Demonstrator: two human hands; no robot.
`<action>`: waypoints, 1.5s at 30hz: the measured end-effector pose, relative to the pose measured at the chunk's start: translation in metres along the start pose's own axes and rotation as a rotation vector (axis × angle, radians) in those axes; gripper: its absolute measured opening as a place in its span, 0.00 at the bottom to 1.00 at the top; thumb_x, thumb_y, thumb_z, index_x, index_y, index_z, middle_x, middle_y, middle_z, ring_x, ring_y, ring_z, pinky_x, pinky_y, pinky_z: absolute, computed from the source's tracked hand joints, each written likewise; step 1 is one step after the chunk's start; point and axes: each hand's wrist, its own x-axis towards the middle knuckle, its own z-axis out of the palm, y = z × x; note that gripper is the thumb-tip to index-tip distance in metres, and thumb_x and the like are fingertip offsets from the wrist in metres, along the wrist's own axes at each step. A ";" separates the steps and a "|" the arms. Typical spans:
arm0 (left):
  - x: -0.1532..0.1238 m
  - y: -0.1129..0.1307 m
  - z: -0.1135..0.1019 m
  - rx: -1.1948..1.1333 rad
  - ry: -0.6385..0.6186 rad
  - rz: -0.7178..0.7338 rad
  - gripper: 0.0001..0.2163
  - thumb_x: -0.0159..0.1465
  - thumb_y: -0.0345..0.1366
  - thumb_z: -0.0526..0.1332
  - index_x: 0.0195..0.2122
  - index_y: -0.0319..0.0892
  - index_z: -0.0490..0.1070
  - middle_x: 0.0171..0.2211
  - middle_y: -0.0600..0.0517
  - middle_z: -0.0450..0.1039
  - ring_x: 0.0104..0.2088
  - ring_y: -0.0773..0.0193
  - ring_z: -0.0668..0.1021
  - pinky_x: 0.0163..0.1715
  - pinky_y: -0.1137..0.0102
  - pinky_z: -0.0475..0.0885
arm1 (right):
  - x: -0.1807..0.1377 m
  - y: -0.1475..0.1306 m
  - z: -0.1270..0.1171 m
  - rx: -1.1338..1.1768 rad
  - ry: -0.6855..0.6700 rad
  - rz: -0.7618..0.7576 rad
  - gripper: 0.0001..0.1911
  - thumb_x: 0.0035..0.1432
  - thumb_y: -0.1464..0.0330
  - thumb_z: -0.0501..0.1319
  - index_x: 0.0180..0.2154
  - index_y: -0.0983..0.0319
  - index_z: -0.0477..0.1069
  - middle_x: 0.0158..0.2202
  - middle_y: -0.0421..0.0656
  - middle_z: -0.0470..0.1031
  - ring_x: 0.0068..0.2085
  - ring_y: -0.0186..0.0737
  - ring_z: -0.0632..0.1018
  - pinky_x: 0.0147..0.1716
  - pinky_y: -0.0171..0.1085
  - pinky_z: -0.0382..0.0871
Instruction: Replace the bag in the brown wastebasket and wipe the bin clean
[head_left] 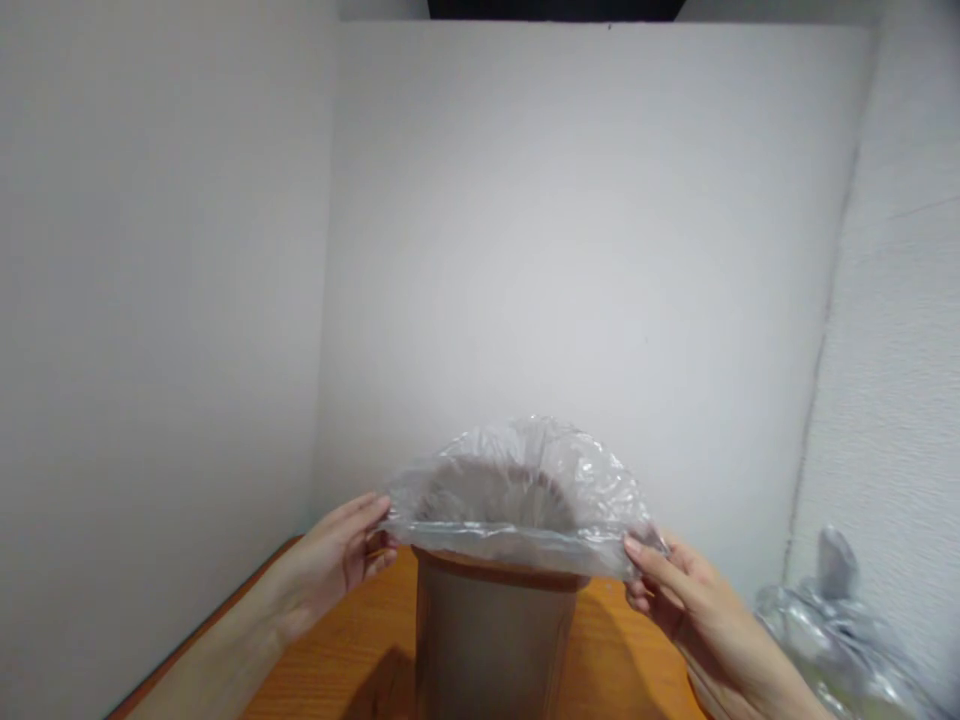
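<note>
A clear plastic bag (517, 545) is stretched across the mouth of a brownish-grey bin (491, 640) with a brown rim. The bag's back edge stands up in an arch behind the opening, and its front edge hangs a little over the rim. My left hand (349, 545) pinches the bag's left corner, fingertips on the film. At the right corner, my right hand (679, 585) grips the plastic between thumb and fingers. Both hands are just outside the rim, pulling the front edge taut. The bin stands upright; its bottom is out of frame.
The bin rests on an orange-brown wooden table (337, 665). White walls (585, 250) close in at the back, left and right. At the lower right lies a knotted clear plastic bag (840, 620), close to my right forearm.
</note>
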 end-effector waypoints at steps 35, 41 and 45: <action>0.053 -0.007 -0.010 0.588 -0.022 0.487 0.17 0.61 0.53 0.62 0.30 0.43 0.68 0.27 0.57 0.65 0.29 0.67 0.68 0.30 0.75 0.63 | 0.051 -0.016 0.012 -0.101 -0.023 -0.200 0.14 0.49 0.59 0.72 0.29 0.61 0.73 0.25 0.36 0.74 0.26 0.32 0.70 0.27 0.32 0.63; 0.108 -0.001 -0.005 0.454 0.103 0.350 0.20 0.51 0.54 0.68 0.26 0.43 0.67 0.18 0.61 0.62 0.20 0.70 0.64 0.21 0.76 0.57 | 0.109 0.002 0.016 0.108 -0.002 -0.066 0.15 0.42 0.61 0.74 0.29 0.61 0.75 0.22 0.36 0.75 0.22 0.32 0.70 0.23 0.32 0.65; 0.143 -0.022 -0.009 0.341 0.135 0.219 0.16 0.52 0.49 0.69 0.28 0.41 0.70 0.19 0.59 0.68 0.20 0.68 0.68 0.20 0.75 0.60 | 0.142 0.029 0.010 0.149 0.053 0.033 0.12 0.45 0.61 0.72 0.27 0.62 0.75 0.19 0.36 0.76 0.20 0.33 0.72 0.21 0.32 0.67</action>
